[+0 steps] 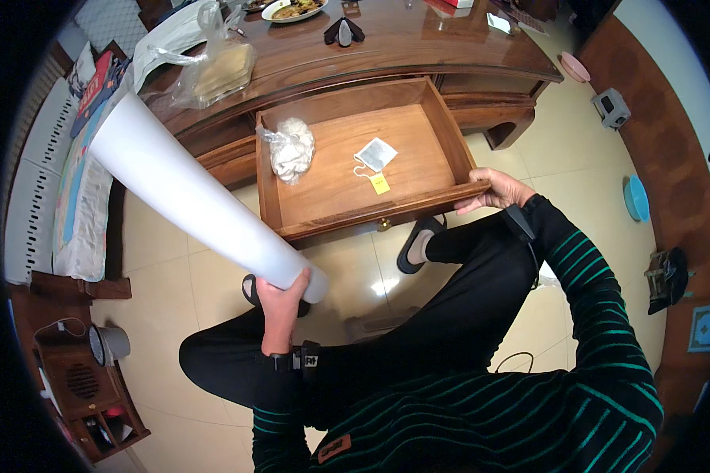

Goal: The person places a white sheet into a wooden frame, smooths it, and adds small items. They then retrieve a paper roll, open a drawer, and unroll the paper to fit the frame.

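My left hand (282,306) is closed round the lower end of a long, smooth white roll (189,189), which slants up to the left, past the drawer's left front corner. My right hand (498,191) grips the front right corner of a pulled-out wooden drawer (347,211), thumb on the rim and fingers below it. Inside the drawer lie a tea bag (376,154) with a string and a yellow tag (379,184), and at its left a knotted clear bag of whitish stuff (292,150). A small brass knob (383,225) sits on the drawer front.
On the wooden table (426,47) stand a plate of food (294,9), a dark folded object (344,32) and a plastic bag with yellowish slabs (222,75). A blue basin (636,199) is at the right, a grey bin (110,344) at the lower left.
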`<state>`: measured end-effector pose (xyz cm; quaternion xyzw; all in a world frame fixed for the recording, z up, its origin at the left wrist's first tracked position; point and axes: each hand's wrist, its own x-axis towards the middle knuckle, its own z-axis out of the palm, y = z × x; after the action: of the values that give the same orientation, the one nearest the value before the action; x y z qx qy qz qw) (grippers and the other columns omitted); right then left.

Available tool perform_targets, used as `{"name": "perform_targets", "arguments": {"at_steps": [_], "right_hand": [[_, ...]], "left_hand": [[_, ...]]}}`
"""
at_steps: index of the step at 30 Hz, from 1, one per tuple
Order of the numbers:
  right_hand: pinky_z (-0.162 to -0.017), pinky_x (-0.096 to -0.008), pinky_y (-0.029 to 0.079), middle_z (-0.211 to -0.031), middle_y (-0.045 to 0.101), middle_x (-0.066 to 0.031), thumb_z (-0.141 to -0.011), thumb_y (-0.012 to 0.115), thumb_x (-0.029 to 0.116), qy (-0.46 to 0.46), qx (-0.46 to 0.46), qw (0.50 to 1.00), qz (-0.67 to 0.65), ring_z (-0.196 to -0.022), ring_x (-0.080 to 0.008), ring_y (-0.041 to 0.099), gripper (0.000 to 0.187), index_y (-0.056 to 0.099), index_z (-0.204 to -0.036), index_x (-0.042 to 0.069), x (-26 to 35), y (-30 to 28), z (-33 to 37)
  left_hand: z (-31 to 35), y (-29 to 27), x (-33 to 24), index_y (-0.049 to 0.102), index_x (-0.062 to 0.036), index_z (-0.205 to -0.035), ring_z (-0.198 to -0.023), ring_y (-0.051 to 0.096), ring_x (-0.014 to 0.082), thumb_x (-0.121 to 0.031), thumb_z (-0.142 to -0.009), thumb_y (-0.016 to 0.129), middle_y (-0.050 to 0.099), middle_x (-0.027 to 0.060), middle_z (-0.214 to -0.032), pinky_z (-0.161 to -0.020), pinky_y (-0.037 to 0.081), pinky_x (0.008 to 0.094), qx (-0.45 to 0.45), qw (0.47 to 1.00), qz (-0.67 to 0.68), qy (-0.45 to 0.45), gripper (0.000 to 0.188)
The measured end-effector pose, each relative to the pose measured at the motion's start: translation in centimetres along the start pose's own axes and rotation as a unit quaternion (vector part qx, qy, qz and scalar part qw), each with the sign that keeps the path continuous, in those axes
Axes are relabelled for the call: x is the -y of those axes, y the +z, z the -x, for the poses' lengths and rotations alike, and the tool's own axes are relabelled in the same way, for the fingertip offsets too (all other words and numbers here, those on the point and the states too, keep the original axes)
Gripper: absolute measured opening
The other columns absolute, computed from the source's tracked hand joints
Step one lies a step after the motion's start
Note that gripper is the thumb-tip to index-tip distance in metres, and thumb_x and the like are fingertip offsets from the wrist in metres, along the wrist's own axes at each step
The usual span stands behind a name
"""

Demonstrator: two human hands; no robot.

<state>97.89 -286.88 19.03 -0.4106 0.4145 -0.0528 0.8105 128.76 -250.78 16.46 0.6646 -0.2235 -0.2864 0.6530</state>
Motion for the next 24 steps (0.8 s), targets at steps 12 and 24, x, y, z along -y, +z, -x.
{"name": "perform_targets", "arguments": {"at_steps": [12, 24], "right_hand": [[-0.088, -0.0559, 0.056, -0.095, 0.055, -0.0232, -0.087, 0.052, 0.01, -0.023, 0.04, 0.998, 0.032, -0.092, -0.0423, 0.064, 0.015, 0.048, -0.085, -0.005, -1.3, 9.5, 5.8], [-0.092, -0.064, 0.051, -0.081, 0.044, -0.009, -0.081, 0.05, -0.002, -0.037, 0.113, 0.99, 0.079, -0.078, -0.0298, 0.063, 0.018, 0.042, -0.098, -0.002, 3.4, 8.5, 1.1]], "left_hand": [[10.8, -6.4, -3.0, 0.054, 0.004, -0.116, -0.099, 0.059, 0.0198, -0.001, -0.074, 0.077, 0.061, 0.0109, -0.106, -0.091, 0.046, 0.0344, -0.069, 0.996, 0.015, 0.059, 0.048], [13.3, 0.6, 1.1, 0.017, -0.0025, -0.152, -0.138, 0.035, 0.0361, 0.0, -0.077, 0.071, 0.029, 0.0181, -0.151, -0.112, 0.029, 0.0463, -0.216, 0.958, 0.121, 0.148, 0.092]]}}
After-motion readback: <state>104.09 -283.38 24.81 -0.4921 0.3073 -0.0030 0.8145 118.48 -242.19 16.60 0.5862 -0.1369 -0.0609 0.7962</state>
